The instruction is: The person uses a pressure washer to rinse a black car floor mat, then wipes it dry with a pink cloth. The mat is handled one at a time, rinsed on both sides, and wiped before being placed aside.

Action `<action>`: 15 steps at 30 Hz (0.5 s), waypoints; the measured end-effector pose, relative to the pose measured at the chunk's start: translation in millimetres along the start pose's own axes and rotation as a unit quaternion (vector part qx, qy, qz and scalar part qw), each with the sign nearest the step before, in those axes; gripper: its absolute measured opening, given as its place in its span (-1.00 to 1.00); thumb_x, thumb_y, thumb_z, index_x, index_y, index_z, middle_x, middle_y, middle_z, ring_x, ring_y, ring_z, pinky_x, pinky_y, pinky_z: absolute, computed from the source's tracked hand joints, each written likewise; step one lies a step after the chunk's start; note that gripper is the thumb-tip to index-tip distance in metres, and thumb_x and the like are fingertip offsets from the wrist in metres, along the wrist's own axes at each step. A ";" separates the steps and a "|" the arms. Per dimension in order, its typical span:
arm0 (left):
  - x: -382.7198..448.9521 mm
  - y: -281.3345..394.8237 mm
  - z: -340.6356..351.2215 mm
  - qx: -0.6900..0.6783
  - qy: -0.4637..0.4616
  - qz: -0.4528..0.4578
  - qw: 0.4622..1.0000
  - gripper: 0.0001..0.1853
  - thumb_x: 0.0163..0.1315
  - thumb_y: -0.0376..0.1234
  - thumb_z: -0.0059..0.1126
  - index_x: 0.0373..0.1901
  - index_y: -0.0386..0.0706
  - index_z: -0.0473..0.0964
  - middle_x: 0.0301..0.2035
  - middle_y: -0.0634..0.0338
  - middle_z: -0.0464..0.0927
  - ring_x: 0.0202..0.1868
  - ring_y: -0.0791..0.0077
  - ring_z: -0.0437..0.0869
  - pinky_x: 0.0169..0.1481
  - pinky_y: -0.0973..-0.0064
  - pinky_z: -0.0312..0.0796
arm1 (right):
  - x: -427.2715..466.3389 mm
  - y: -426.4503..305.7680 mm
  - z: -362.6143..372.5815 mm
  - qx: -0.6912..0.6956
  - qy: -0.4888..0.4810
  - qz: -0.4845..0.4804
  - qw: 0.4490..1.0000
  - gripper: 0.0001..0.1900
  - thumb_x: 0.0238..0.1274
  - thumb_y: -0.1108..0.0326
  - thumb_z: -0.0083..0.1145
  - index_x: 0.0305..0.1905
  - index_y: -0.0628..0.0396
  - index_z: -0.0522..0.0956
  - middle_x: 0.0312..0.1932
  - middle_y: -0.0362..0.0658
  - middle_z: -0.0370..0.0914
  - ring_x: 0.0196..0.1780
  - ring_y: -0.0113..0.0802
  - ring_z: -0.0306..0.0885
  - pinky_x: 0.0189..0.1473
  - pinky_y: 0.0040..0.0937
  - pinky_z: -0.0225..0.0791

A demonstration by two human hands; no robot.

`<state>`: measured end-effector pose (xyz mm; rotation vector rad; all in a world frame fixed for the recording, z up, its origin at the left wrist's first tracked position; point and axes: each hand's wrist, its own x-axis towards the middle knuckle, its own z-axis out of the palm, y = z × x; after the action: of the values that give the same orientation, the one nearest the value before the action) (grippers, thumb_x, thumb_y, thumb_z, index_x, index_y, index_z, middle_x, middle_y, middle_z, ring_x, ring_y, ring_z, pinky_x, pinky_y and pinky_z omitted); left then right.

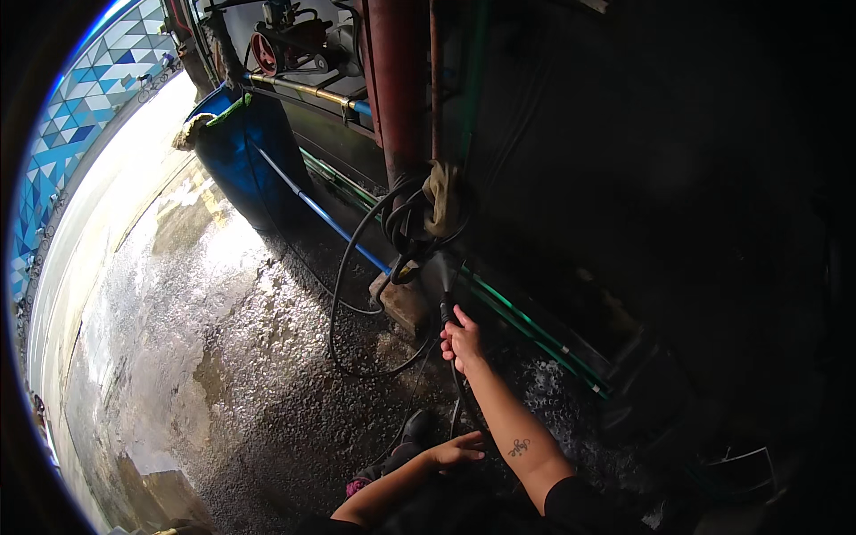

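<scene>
My right hand (461, 341) grips the black handle of a spray nozzle (447, 309), and a fan of water spray (441, 273) leaves its tip. The spray points toward a coiled black hose (401, 221) hung on a red metal post (401, 93). A brownish cloth (442, 197) hangs beside the coils. My left hand (459, 451) is lower down, close to the dark hose that trails from the nozzle, its fingers apart; whether it touches the hose is unclear. A concrete block (403, 304) stands at the base of the post.
A blue plastic drum (251, 160) with a cloth on its rim stands at upper left, a blue pole (328, 217) leaning across from it. Behind is a belt-driven pump (287, 50) on a metal frame. Green pipes (528, 324) run along the right. The rough ground (267, 368) is wet.
</scene>
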<state>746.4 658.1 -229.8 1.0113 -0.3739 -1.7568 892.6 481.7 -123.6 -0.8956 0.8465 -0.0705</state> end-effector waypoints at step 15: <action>60.2 77.4 -146.5 0.057 0.555 0.144 0.817 -0.49 0.53 0.01 -0.16 -0.39 -0.27 0.35 -0.56 0.15 0.33 -0.45 0.42 0.35 -0.29 0.36 0.31 | 218.3 -24.7 37.2 -0.058 0.099 -0.063 0.991 -0.94 0.35 0.42 -0.05 -0.19 -0.02 0.44 -0.32 -0.19 0.49 -0.23 -0.33 0.58 -0.53 -0.26 0.48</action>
<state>901.0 602.4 -293.6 1.7621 0.1318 -0.6550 1073.7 405.7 -228.9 -1.0644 0.9862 -0.2253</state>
